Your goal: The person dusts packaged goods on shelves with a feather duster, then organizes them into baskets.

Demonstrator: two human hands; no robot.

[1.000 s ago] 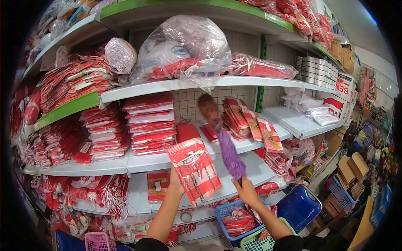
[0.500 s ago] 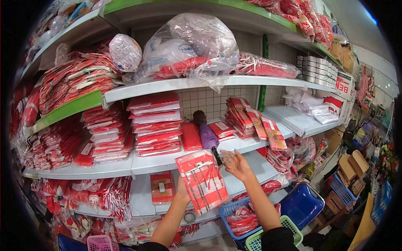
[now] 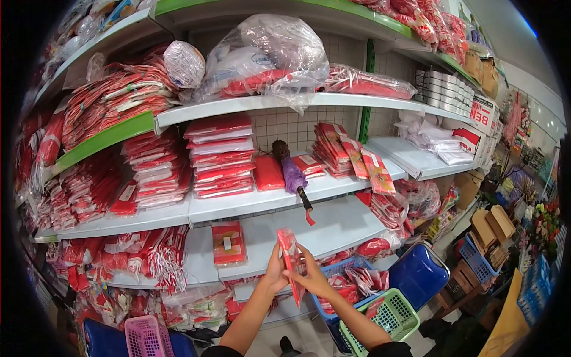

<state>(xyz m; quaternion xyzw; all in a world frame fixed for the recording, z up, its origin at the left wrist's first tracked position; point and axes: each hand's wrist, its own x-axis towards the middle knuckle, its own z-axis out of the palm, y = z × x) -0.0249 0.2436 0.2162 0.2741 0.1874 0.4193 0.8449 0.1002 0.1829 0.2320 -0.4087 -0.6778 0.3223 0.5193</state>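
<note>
A flat red and white packet in clear plastic (image 3: pixel 288 245) stands on its edge between my hands, in front of the shelves. My left hand (image 3: pixel 275 272) grips it along the left side. From the right, my right hand (image 3: pixel 314 279) is closed on its lower part, thumb and fingers on either face. Just beyond, a folded purple umbrella (image 3: pixel 292 174) lies with its dark handle sticking out over the shelf edge. A similar red packet with a white label (image 3: pixel 229 244) rests on the lower shelf to the left of my hands.
Stacked red and white packets (image 3: pixel 221 157) fill the middle shelf (image 3: pixel 238 202). Above sits a big clear plastic bag (image 3: pixel 267 59). Below right are a blue basket (image 3: pixel 357 262) with red packets, a green basket (image 3: pixel 392 321) and a blue chair-like object (image 3: pixel 419 275). A pink basket (image 3: pixel 143 336) stands lower left.
The packet has turned from its broad face to its narrow edge and come lower. My right hand, spread and apart from it before, has closed on it.
</note>
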